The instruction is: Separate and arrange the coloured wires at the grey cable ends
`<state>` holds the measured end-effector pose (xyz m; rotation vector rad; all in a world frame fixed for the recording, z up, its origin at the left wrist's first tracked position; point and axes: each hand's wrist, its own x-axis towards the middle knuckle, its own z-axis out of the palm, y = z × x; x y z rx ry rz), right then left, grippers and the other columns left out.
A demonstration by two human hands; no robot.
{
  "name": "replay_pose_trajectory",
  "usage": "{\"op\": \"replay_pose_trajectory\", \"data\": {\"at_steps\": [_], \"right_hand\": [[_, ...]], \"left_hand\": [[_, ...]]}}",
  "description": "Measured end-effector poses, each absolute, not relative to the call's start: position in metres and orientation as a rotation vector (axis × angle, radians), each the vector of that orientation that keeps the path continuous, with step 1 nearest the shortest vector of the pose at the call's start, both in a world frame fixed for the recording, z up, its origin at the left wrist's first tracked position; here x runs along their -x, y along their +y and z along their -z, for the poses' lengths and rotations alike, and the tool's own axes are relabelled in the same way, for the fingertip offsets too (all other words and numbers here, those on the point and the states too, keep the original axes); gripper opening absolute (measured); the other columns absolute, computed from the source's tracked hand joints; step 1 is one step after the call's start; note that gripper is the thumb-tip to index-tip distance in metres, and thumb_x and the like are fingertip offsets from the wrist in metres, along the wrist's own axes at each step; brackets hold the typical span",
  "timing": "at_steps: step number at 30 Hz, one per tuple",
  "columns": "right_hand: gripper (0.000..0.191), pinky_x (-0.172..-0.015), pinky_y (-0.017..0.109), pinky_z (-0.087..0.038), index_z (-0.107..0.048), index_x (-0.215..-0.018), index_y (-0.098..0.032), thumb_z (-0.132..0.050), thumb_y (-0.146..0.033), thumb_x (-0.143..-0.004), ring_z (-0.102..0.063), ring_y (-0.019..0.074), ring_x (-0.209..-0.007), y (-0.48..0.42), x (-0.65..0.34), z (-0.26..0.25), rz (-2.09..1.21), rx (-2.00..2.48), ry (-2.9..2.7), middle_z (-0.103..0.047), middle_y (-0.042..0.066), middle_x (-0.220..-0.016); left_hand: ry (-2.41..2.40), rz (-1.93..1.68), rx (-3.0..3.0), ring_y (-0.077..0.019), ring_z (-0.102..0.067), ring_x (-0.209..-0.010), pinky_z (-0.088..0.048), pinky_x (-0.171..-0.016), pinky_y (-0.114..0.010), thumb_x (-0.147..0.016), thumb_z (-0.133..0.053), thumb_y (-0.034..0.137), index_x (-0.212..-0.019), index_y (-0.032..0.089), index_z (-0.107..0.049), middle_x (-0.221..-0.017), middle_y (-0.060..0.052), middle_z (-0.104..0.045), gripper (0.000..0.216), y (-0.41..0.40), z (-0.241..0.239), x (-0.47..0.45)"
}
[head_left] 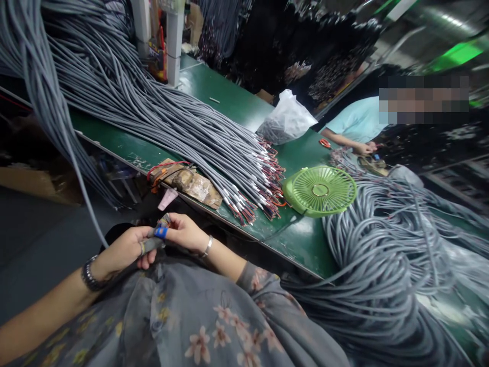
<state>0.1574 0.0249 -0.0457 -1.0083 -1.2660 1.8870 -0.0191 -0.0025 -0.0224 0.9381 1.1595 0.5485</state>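
My left hand (128,248), with a dark bracelet or watch at the wrist, is closed on a grey cable (88,206). That cable rises from the hand to the hanging bundle at upper left. My right hand (185,233) meets it in front of my body, fingers pinched together, with blue tape (161,233) around the thumb. The cable's end is hidden between the fingers, so I cannot tell what the right hand grips. Grey wrapping covers a digit of the left hand. Just beyond lie many grey cables (183,120) with white collars and stripped red and dark wire ends (267,178).
A tape-wrapped block (194,184) sits at the edge of the green table (301,244). Right of the wire ends lies a green fan (321,191). Behind is a white plastic bag (286,120); coiled cables (382,244) fill the right. Another person (355,122) works across the table.
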Motion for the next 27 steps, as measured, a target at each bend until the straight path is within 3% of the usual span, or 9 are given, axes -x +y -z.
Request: {"op": "replay_pose_trajectory", "data": {"at_steps": [4,9,15,18,20,27], "right_hand": [[0.048,-0.062,0.024,-0.045,-0.065,-0.075,-0.02,-0.092,-0.058,-0.065,-0.048,0.0106,-0.062,0.028,-0.156,0.052,-1.671,1.067,-1.432,-0.058,-0.006,-0.064],[0.038,-0.069,0.028,-0.051,-0.067,-0.079,-0.02,-0.084,-0.054,-0.077,-0.054,0.0133,-0.066,0.029,-0.155,0.059,-1.634,1.096,-1.422,-0.064,-0.003,-0.07],[0.024,-0.076,0.032,-0.053,-0.07,-0.076,-0.023,-0.077,-0.044,-0.084,-0.06,0.0189,-0.076,0.024,-0.158,0.042,-1.381,1.102,-1.676,-0.069,0.002,-0.078],[0.023,-0.079,0.034,-0.053,-0.07,-0.076,-0.024,-0.076,-0.045,-0.085,-0.061,0.0202,-0.078,0.023,-0.156,0.036,-1.313,1.112,-1.681,-0.07,0.003,-0.08],[0.029,-0.072,0.031,-0.052,-0.068,-0.075,-0.023,-0.076,-0.05,-0.083,-0.059,0.0182,-0.072,0.023,-0.154,0.039,-1.386,1.123,-1.551,-0.067,0.001,-0.075],[0.05,-0.066,0.03,-0.049,-0.06,-0.072,-0.022,-0.084,-0.065,-0.067,-0.051,0.0144,-0.066,0.021,-0.149,0.053,-1.573,1.109,-1.177,-0.059,-0.002,-0.068]], "left_hand": [[1.21,-0.665,-0.929,-0.0154,-0.057,-0.037,-0.042,-0.039,-0.022,-0.058,-0.086,0.039,-0.054,0.022,-0.068,-0.046,-0.004,-0.067,0.025,-0.007,0.027,0.019],[1.214,-0.723,-0.916,-0.0236,-0.071,-0.057,-0.055,-0.053,-0.029,-0.053,-0.089,0.039,-0.059,0.023,-0.077,-0.064,-0.012,-0.079,0.021,-0.002,0.028,0.021],[1.242,-0.725,-1.153,-0.0188,-0.059,-0.05,-0.049,-0.05,-0.027,-0.049,-0.091,0.037,-0.048,0.025,-0.069,-0.051,0.0,-0.069,0.025,0.008,0.027,0.022],[1.246,-0.772,-1.195,-0.0207,-0.061,-0.052,-0.051,-0.051,-0.029,-0.056,-0.089,0.043,-0.049,0.026,-0.068,-0.052,-0.002,-0.07,0.028,0.005,0.028,0.021],[1.238,-0.823,-1.123,-0.0227,-0.064,-0.055,-0.054,-0.054,-0.031,-0.059,-0.087,0.044,-0.049,0.026,-0.068,-0.054,-0.005,-0.072,0.028,0.0,0.029,0.019],[1.234,-0.978,-0.637,-0.0188,-0.066,-0.05,-0.056,-0.054,-0.03,-0.05,-0.092,0.039,-0.058,0.019,-0.072,-0.056,-0.006,-0.072,0.03,-0.009,0.031,0.01]]}}
